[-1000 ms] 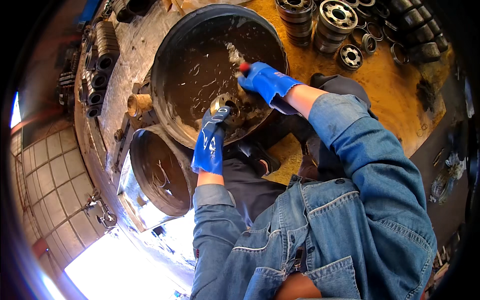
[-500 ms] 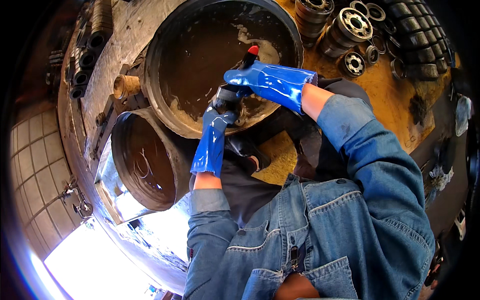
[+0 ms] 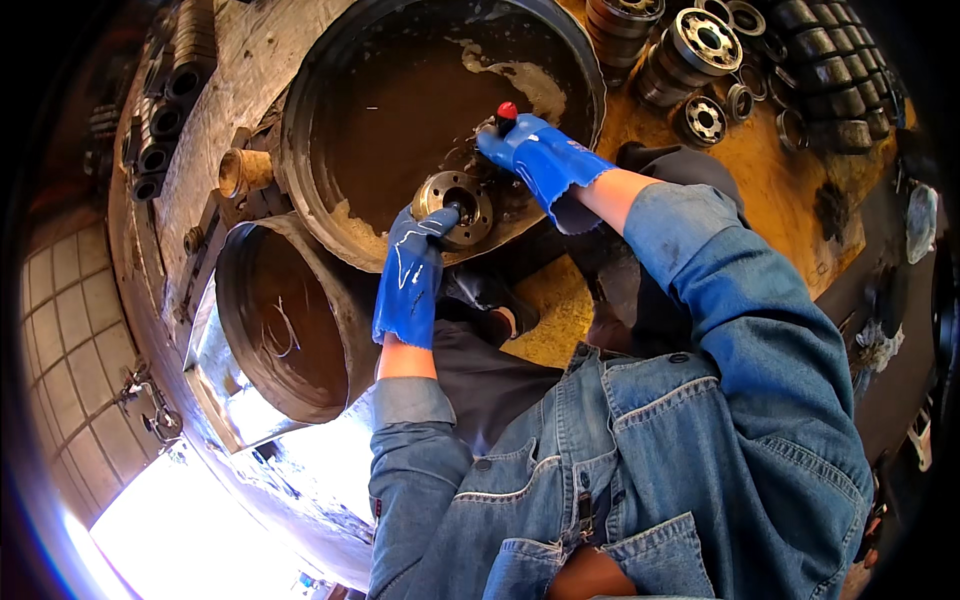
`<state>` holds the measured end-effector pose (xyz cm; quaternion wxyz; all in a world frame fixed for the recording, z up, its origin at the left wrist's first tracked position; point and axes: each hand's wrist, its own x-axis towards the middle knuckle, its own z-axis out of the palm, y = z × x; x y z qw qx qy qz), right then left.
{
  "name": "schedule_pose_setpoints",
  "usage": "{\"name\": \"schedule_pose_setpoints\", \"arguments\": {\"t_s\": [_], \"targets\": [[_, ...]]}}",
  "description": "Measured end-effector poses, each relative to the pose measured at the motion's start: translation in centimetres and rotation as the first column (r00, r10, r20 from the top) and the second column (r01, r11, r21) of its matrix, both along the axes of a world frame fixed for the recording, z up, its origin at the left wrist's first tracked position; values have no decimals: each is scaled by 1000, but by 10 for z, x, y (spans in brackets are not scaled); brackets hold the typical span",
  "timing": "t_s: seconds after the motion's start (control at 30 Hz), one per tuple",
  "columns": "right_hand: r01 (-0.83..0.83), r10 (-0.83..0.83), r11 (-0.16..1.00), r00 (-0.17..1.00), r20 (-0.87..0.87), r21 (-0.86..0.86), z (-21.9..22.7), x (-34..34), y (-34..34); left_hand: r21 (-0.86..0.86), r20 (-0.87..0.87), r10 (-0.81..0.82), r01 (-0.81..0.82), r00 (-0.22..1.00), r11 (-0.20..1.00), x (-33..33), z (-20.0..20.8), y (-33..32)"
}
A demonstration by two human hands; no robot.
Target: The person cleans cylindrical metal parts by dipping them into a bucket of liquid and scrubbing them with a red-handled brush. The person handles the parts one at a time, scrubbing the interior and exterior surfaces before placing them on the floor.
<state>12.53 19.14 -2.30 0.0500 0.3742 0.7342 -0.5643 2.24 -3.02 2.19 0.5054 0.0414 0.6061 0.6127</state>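
My left hand (image 3: 409,265), in a blue rubber glove, is closed on the near left rim of a round metal flange (image 3: 482,212). Its face, with a ring of small holes and a central bore, is turned upward over the near edge of a large round tub (image 3: 296,165) of brown liquid. My thumb lies across the flange by its bore. Just beyond it, my right hand (image 3: 550,160), gloved the same, grips a black-handled tool with a red end (image 3: 507,110). The working end of this tool is hidden and blurred, so its kind does not show.
A second, smaller drum (image 3: 345,330) with dark liquid stands at the near left. Stacked metal rings and hubs (image 3: 706,42) are at the far right, beside rows of dark cylindrical parts (image 3: 835,75). A rusty cup-shaped piece (image 3: 246,173) sits left of the tub.
The flange has turned from edge-on to face-up in my left hand. My right hand has moved off it, to the right, still gripping the tool, whose red end sits slightly lower.
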Motion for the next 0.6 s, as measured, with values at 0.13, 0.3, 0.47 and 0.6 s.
{"name": "schedule_pose_setpoints", "arguments": {"t_s": [0.13, 0.3, 0.47, 0.6], "targets": [[-186, 284, 950, 850, -443, 252, 42, 31, -9, 34, -193, -93, 101, 977, 994, -1, -8, -7], [-143, 112, 986, 952, -287, -90, 70, 35, -23, 17, -358, -158, 176, 920, 984, -5, -3, -18], [19, -23, 999, 991, 129, 33, 31, 14, -2, -55, -8, 37, -37, 999, 998, -7, -10, -5], [-27, 27, 994, 1000, 3, 110, 53, 20, 1, -7, -88, 10, -10, 996, 1000, -2, -10, -4]]}}
